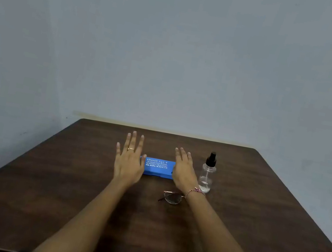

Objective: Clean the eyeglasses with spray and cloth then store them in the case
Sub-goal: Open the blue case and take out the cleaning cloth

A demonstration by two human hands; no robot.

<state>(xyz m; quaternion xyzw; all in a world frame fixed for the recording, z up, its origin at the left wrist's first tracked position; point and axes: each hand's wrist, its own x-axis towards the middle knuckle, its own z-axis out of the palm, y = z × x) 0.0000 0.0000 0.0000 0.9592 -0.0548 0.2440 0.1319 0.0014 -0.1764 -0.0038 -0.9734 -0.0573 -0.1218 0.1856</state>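
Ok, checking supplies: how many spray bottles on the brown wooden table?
1: the clear plastic spray bottle with black nozzle stands right of the blue rectangular case; none seems hidden.

You face a plain pale grey-blue wall [174, 49], with a dark brown wooden table [40, 181] pushed against it

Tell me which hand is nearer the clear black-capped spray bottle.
Right: right hand is just left of the clear spray bottle; left hand lies beyond the blue rectangular case, farther left.

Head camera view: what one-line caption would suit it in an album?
Open left hand and right hand flank a blue case on a brown table, eyeglasses nearer, spray bottle standing right.
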